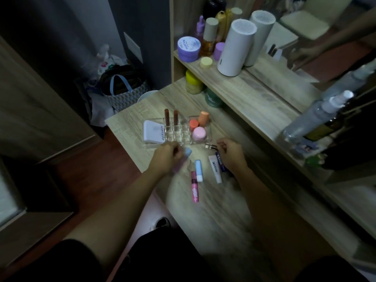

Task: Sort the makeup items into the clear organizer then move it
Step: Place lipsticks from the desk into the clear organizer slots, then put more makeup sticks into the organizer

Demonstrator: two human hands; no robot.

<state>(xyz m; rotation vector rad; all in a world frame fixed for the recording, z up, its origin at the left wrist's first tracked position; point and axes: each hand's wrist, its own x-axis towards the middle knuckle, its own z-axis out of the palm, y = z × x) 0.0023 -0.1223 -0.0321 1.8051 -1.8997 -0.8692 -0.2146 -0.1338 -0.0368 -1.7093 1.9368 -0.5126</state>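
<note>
Clear acrylic organizer (154, 146) is set on the wooden table (219, 216), two brown lipsticks (171, 117) stood in its slots | left hand (165, 157) is curled around a light-blue sponge (187, 154) | right hand (232, 154) is loosely curled near a small glass bottle (210, 146); grip cannot be told | pink tube (194, 187) is lying loose between the hands.

You are looking down at a light wood-grain vanity table (213, 210), lit brightest in a pool at its middle while the room around it stays dim. Behind the table rises a raised shelf (254, 88) of the same wood, backed by a mirror (305, 37). Left of the table the floor (91, 169) is dark reddish wood. Beyond the table's far left corner a patterned tote bag (124, 92) sits against a grey wall (142, 27).
</note>
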